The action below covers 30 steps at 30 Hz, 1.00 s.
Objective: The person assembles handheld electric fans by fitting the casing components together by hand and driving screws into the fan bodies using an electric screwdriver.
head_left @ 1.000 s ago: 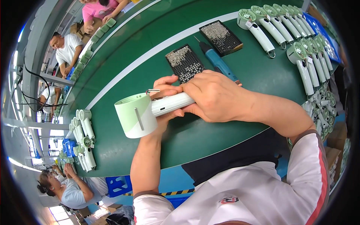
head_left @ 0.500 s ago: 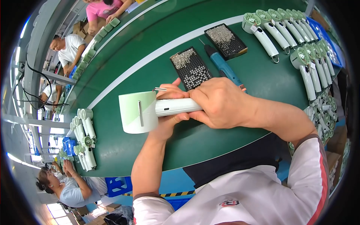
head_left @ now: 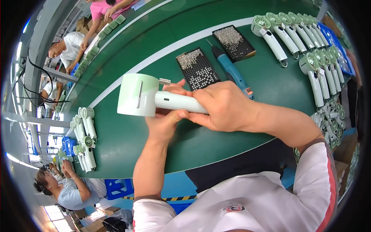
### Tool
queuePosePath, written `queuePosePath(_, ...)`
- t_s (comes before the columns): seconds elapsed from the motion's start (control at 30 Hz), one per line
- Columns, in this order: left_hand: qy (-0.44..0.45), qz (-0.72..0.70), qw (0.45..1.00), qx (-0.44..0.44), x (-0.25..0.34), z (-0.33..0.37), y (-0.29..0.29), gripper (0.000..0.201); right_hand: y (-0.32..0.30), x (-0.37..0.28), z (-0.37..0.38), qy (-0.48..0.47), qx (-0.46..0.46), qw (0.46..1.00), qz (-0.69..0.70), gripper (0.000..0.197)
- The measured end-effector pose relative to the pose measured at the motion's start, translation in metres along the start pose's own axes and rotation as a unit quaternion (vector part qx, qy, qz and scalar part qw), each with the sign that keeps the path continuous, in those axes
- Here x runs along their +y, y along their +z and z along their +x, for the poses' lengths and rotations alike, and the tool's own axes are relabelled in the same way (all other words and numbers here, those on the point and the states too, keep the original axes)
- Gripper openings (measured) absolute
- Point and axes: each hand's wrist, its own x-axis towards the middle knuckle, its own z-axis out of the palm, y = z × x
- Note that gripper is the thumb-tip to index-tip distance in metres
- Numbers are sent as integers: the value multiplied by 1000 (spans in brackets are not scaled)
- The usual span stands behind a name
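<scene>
A white and pale green handheld fan [head_left: 129, 98] hangs over the table's middle, its round head on the left and the side with a slot facing up. Its ribbed handle slopes slightly down to the right. My left hand [head_left: 164, 124] is closed around the handle close to the head, thumb below and fingers behind. Wrapped over the handle's far end, my right hand [head_left: 224, 105] hides that end. A small metal-coloured piece [head_left: 165, 81] sticks out beside the head, above my left fingers; what it is I cannot make out.
Beyond my hands lie two black trays of small screws, a nearer one [head_left: 198, 71] and a farther one [head_left: 234, 41], with a teal electric screwdriver [head_left: 231, 70] between them. Rows of fans [head_left: 279, 46] stand at the right, more fans [head_left: 87, 127] at the left. Co-workers sit across and left.
The fan's head has risen toward the far side, so the handle now tilts down to the right. My left hand went up with it; my right hand stays on the handle's end.
</scene>
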Motion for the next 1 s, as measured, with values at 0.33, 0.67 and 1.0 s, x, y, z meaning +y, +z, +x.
queuePosePath(0.33, 16, -14, 999, -38, 1, 1, -14, 51, -8, -4, 1, 10, -35, 999, 20, 35)
queuePosePath(0.67, -15, -55, 997, -58, -5, -5, -15, 51, -2, -10, -8, 37, -53, 996, 59, 29)
queuePosePath(1.0, -118, -124, 978, 118, -8, -24, -1, 71, -17, -13, 9, 379, -211, 665, 608, 40)
